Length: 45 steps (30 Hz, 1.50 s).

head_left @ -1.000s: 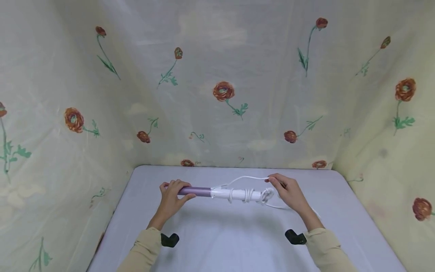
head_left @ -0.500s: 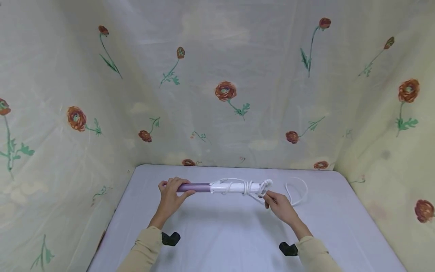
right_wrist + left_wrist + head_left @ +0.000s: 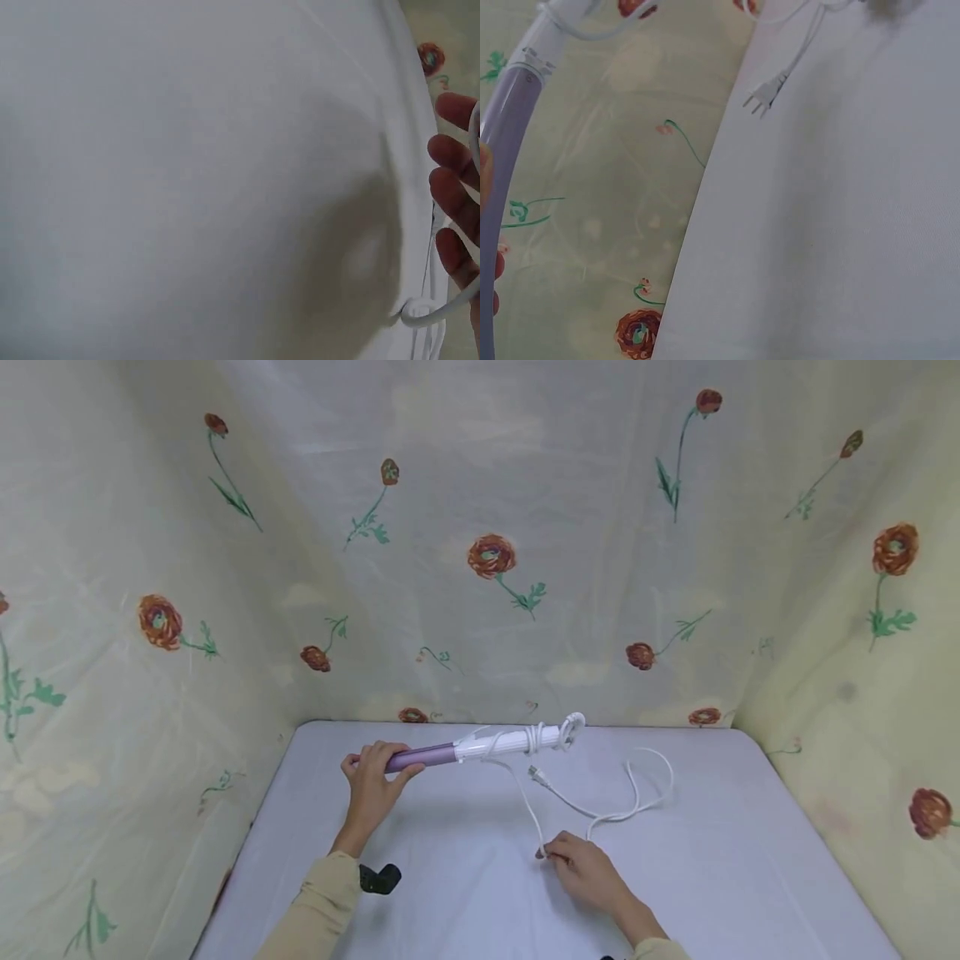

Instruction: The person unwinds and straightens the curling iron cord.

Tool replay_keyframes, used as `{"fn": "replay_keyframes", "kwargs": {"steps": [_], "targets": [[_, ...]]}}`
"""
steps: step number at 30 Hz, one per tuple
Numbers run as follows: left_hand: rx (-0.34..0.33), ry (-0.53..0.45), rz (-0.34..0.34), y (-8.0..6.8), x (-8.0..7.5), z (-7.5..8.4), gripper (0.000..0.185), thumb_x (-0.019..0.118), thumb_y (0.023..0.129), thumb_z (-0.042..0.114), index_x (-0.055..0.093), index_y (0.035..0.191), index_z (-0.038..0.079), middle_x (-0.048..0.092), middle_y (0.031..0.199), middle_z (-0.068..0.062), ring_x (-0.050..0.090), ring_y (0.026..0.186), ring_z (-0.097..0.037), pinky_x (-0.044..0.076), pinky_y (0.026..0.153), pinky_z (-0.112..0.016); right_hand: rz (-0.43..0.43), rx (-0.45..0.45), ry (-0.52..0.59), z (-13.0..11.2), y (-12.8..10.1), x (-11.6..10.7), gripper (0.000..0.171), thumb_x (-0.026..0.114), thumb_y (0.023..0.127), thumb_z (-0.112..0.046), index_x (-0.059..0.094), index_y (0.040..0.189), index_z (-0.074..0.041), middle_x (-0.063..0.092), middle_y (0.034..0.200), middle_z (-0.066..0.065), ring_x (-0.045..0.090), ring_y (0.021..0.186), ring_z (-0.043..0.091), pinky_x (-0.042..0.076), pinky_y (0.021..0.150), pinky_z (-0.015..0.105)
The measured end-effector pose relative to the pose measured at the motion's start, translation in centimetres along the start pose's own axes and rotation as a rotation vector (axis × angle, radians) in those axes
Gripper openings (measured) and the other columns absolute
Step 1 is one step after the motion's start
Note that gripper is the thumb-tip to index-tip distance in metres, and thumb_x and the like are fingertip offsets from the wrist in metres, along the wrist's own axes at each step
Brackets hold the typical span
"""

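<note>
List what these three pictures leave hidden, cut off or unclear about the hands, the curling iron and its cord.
- Left hand: head view shows only its back; the fingers curl behind the curling iron. In the left wrist view the frame edge cuts the hand off.
- Right hand: its fingertips hide how it holds the cord; the right wrist view shows only fingers at the edge.
- Plug: too small to make out its prongs.
- Cord turns on the barrel: too fine to count.
</note>
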<state>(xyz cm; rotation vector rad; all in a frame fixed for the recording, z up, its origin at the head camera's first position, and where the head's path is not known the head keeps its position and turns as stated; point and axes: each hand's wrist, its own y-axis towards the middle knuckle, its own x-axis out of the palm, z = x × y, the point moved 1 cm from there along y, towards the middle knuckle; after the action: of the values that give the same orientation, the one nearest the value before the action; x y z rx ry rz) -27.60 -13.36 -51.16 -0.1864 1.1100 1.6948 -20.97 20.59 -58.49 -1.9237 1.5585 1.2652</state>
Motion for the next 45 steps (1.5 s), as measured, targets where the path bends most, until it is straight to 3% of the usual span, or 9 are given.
{"fn": "replay_keyframes", "kwargs": {"steps": [6,9,11,14,18,23,29,33,45], "targets": [[0.004,0.017,-0.015,0.2,0.1,0.1,0.039,0.075,0.077,0.039,0.066,0.104,0.013,0.066,0.096,-0.007,0.050,0.089,-0.023,0.017,0.091,-0.052,0.115,0.047,-0.042,-2.1,0.8,0.0,0.038,0.057,0.093,-0.036,0.065,0.058,-0.023,0.051,0.065,-0.020,0.045,0.062,-0.002,0.039,0.075,0.031],[0.002,0.025,-0.031,0.2,0.3,0.3,0.038,0.074,0.077,0.040,0.066,0.104,0.014,0.066,0.097,-0.007,0.050,0.089,-0.023,0.017,0.091,-0.052,0.093,0.156,0.074,-2.5,1.8,-0.5,0.022,0.051,0.098,-0.027,0.069,0.098,-0.013,0.061,0.073,-0.005,0.050,0.055,0.003,0.043,0.061,0.023],[0.001,0.022,-0.041,0.2,0.4,0.5,0.038,0.074,0.077,0.040,0.066,0.104,0.014,0.066,0.098,-0.007,0.050,0.090,-0.023,0.017,0.092,-0.052,0.094,0.195,0.195,-2.6,2.2,-0.7,0.034,0.047,0.100,-0.016,0.047,0.134,-0.009,0.066,0.089,0.006,0.055,0.052,0.005,0.040,0.049,0.021],[0.000,0.022,-0.052,0.0,0.5,0.6,0.039,0.074,0.077,0.040,0.065,0.105,0.014,0.066,0.098,-0.006,0.050,0.089,-0.023,0.017,0.092,-0.052,0.133,0.120,0.240,-2.8,2.4,-1.0,0.055,0.042,0.096,0.005,0.028,0.147,-0.010,0.064,0.112,0.015,0.065,0.059,0.014,0.043,0.051,0.021],[0.001,0.034,-0.054,-0.4,0.5,0.6,0.039,0.075,0.076,0.039,0.065,0.104,0.014,0.066,0.097,-0.006,0.050,0.088,-0.023,0.017,0.091,-0.051,0.225,0.027,0.081,-3.3,2.7,-1.1,0.037,0.053,0.088,0.007,0.058,0.123,-0.005,0.065,0.103,0.008,0.062,0.065,0.011,0.044,0.055,0.020],[0.041,0.077,-0.045,-0.3,0.4,0.5,0.039,0.076,0.075,0.040,0.066,0.103,0.014,0.066,0.095,-0.005,0.051,0.088,-0.022,0.018,0.092,-0.053,0.269,0.091,0.033,-3.9,3.3,-1.6,0.008,0.063,0.089,-0.015,0.068,0.083,-0.013,0.062,0.070,-0.005,0.045,0.056,0.002,0.037,0.053,0.020],[0.075,0.108,-0.047,0.3,0.4,0.4,0.039,0.074,0.076,0.042,0.066,0.103,0.015,0.066,0.094,-0.004,0.051,0.087,-0.022,0.019,0.093,-0.053,0.159,0.189,0.289,-3.7,3.2,-1.9,0.013,0.053,0.097,-0.015,0.065,0.095,-0.012,0.068,0.088,0.000,0.054,0.075,0.006,0.045,0.065,0.023],[0.097,0.103,-0.039,0.5,0.6,0.4,0.039,0.076,0.074,0.040,0.066,0.102,0.015,0.066,0.094,-0.004,0.051,0.087,-0.022,0.019,0.093,-0.054,0.173,0.232,0.309,-3.5,2.6,-2.2,0.010,0.057,0.095,-0.024,0.066,0.094,-0.018,0.066,0.082,-0.004,0.053,0.070,0.004,0.045,0.064,0.021],[0.080,0.103,-0.049,0.3,0.9,0.3,0.040,0.078,0.073,0.041,0.067,0.102,0.015,0.067,0.095,-0.005,0.052,0.087,-0.022,0.019,0.093,-0.055,0.328,-0.219,0.366,-3.8,1.0,-6.0,0.012,0.065,0.084,0.004,0.067,0.090,-0.006,0.063,0.069,0.000,0.043,0.051,-0.007,0.036,0.043,0.014]]}}
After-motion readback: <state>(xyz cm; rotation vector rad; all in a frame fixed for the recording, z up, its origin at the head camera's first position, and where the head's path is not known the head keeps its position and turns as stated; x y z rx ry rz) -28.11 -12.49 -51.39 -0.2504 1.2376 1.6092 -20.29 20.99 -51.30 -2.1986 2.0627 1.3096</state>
